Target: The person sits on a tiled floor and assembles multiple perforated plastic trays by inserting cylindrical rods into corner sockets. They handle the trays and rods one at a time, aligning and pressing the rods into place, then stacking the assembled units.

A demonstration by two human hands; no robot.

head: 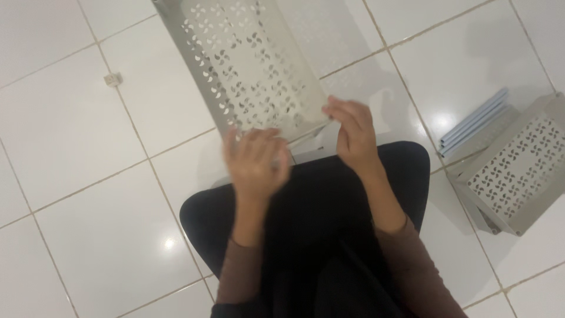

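A grey perforated metal panel [247, 65] with a cut-out swirl pattern lies tilted on the white tiled floor, running from the top of the view down to my lap. My left hand [254, 164] is at the panel's near edge, blurred, fingers curled; whether it grips the edge I cannot tell. My right hand [352, 128] pinches the panel's near right corner with its fingertips. Both arms wear brown sleeves and my knees in black cloth [312, 206] lie below the hands.
A second perforated grey metal tray [518, 168] lies at the right edge. Several pale blue flat rails [475, 122] lie just left of it. A small white cube-like piece [112, 78] sits on the tiles at the upper left.
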